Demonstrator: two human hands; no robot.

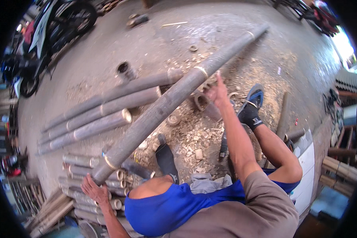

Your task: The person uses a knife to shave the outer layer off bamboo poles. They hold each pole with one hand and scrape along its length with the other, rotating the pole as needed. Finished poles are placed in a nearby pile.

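A long grey-brown bamboo pole point(158, 113) with pale rings at its joints slants from near left to far right across the view. My left hand point(96, 191) holds its near end, the fingers laid over the side. Beside the middle of the pole, my right hand point(217, 94) is open, its index finger stretched out along the pole's edge; its other fingers are partly hidden and blurred. A short hollow bamboo piece point(204, 104) lies just under my right hand. Several thick bamboo poles point(107, 108) rest on the floor left of the long pole.
Cut bamboo lengths point(81, 160) are stacked near my left arm. Wood chips point(194, 141) cover the floor around my feet. A short bamboo tube point(126, 70) stands farther off. Motorcycles point(77, 18) are parked at far left. A dark-handled tool point(223, 146) lies by my right forearm.
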